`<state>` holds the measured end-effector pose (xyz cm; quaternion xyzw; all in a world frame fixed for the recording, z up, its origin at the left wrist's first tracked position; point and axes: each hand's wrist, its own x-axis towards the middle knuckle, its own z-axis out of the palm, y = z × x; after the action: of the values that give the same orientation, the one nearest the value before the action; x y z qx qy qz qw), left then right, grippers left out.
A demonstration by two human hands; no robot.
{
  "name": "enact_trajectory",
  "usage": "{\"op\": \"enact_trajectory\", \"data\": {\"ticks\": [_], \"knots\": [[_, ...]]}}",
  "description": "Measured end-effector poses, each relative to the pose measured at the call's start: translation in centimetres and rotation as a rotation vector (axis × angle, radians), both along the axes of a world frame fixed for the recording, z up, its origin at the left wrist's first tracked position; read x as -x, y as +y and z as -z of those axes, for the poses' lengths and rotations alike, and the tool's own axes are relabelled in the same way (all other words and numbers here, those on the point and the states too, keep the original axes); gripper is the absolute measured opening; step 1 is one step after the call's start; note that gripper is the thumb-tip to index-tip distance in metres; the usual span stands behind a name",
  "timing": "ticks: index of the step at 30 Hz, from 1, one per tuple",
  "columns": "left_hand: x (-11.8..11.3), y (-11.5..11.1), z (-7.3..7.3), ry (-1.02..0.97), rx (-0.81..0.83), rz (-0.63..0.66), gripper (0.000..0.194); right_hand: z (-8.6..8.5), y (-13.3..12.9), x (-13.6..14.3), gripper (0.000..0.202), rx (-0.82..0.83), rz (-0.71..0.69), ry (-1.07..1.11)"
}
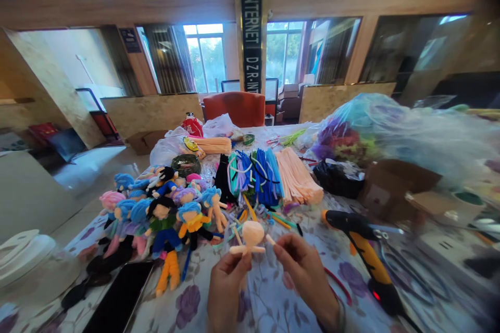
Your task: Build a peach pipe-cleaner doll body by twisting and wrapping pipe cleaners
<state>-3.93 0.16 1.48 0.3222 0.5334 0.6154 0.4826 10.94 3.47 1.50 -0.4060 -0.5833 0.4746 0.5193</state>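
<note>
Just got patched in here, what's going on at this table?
A person is working on a small peach figure, pinched in the fingers of the left hand. The right hand holds a short pale piece beside it. The figure has a bare, rounded head and outstretched arms. Colourful dolls are heaped to the left, bundles of fuzzy stems lie ahead, and a glue gun rests on the right.

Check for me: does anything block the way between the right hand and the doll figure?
Nothing visible does. The left hand holds up the doll figure, and the right hand is just beside it, a short pale piece sticking out from its fingers toward the figure. The coloured strips lie behind, out of the way.
</note>
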Motion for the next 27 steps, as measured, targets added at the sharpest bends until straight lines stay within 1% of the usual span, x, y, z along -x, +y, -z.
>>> {"op": "enact_trajectory", "data": {"ticks": [3,4,5,7,9,11,14,16,18,20,22,23,25,27], "knots": [[0.5,-0.3,-0.5,0.208,-0.182,-0.030,0.011,0.6,0.7,-0.1,0.029,0.177,0.001,0.276],[0.7,-0.5,-0.6,0.302,-0.248,-0.038,0.006,0.6,0.9,-0.2,0.030,0.225,-0.005,0.349],[0.9,-0.7,-0.5,0.406,-0.312,-0.045,0.006,0.6,1.0,-0.3,0.030,0.272,-0.017,0.412],[1.2,-1.1,-0.4,0.619,-0.444,-0.046,0.015,0.4,1.2,-0.4,0.032,0.364,-0.052,0.495],[1.5,-1.4,-0.4,0.780,-0.589,-0.067,0.025,0.0,1.1,-0.5,0.033,0.439,-0.085,0.532],[1.8,-1.6,-0.5,0.849,-0.706,-0.088,0.033,-0.3,1.0,-0.6,0.034,0.471,-0.106,0.540],[1.9,-1.7,-0.8,0.858,-0.770,-0.069,0.041,-0.7,0.9,-0.5,0.034,0.458,-0.128,0.539],[1.9,-1.8,-1.0,0.808,-0.748,-0.033,0.039,-0.6,0.9,-0.5,0.033,0.442,-0.137,0.535],[1.8,-1.9,-1.0,0.697,-0.669,-0.002,0.029,-0.5,0.9,-0.4,0.033,0.439,-0.140,0.531],[1.4,-1.9,-0.6,0.558,-0.520,-0.007,0.015,-0.4,0.9,-0.4,0.033,0.440,-0.130,0.528],[0.8,-1.8,0.0,0.430,-0.332,-0.034,0.004,-0.3,0.9,-0.4,0.031,0.440,-0.118,0.526],[0.5,-1.7,0.3,0.358,-0.238,-0.045,0.010,-0.3,0.9,-0.4,0.031,0.435,-0.116,0.523],[-0.1,-1.2,0.7,0.155,-0.090,-0.013,0.023,-0.4,0.8,-0.4,0.030,0.428,-0.114,0.508],[-0.5,-0.7,0.8,-0.081,0.005,0.037,0.029,-0.5,0.8,-0.4,0.030,0.432,-0.119,0.496]]}}
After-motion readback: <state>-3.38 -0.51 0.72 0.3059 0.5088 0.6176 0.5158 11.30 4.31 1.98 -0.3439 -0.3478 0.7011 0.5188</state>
